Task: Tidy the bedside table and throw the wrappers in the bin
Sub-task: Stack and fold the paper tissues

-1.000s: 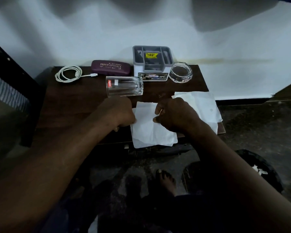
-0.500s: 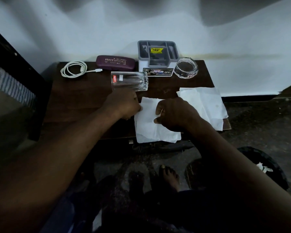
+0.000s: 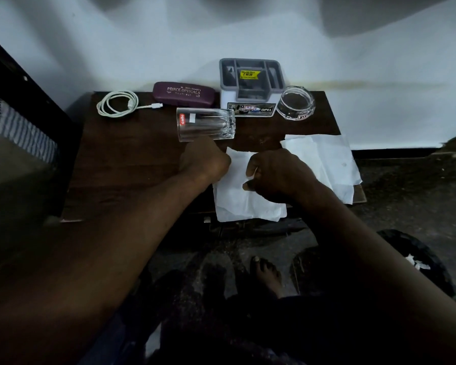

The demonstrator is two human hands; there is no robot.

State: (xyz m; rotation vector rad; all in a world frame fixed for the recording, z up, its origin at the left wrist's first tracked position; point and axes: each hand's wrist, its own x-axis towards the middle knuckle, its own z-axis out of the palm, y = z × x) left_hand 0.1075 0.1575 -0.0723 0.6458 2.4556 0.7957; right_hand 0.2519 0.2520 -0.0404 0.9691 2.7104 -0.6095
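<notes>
Fingers (image 3: 251,166) of my right hand (image 3: 277,175) curl in, thumb and forefinger pinching the small white paper sheet (image 3: 237,198).
My left hand (image 3: 204,162) is balled at that sheet's left edge; I can't tell whether it grips. The sheet overhangs the front edge of the dark brown wooden bedside table (image 3: 132,159). A round black bin (image 3: 436,259) stands on the floor to the right, white scraps (image 3: 420,265) inside. A second white paper sheet (image 3: 324,164) lies just right of my right hand, and a clear glass tumbler (image 3: 206,124) lies on its side just beyond my left.
</notes>
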